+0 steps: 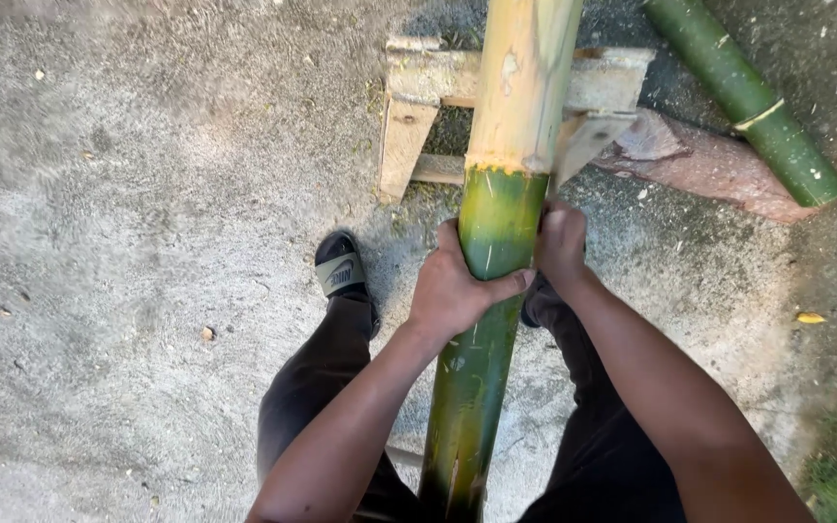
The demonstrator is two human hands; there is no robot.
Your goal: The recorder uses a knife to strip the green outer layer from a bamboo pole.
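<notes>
Both hands are closed around one long bamboo pole [496, 223], which runs from between the person's legs at the bottom of the view up over a low wooden stand [418, 87] at the top. The left hand [457, 286] wraps the pole from its left side, with the thumb lying across the front of the green part, so the grasp looks firm. The right hand [562, 242] clasps the opposite side a little higher; its fingers go around behind the pole and are mostly hidden, but it also looks clenched on the bamboo. The two hands sit just below the node where the green skin ends and the pale, peeled part begins, probably because there the pole is easiest to steady. The stand carries the pale part, so the pole lies tilted and off the ground, and the person stands astride it, with one foot in a dark sandal [341, 271] just left of the pole; the other foot is hidden behind the pole and the right arm. A second, fully green bamboo piece [748, 97] lies on the concrete ground [147, 242] at the upper right, well apart from the hands. Between it and the stand lies a reddish flat stone or slab [709, 165], touching the stand's side. Small chips and a yellow leaf [810, 317] are scattered nearby. Nothing lies in front of the hands.
</notes>
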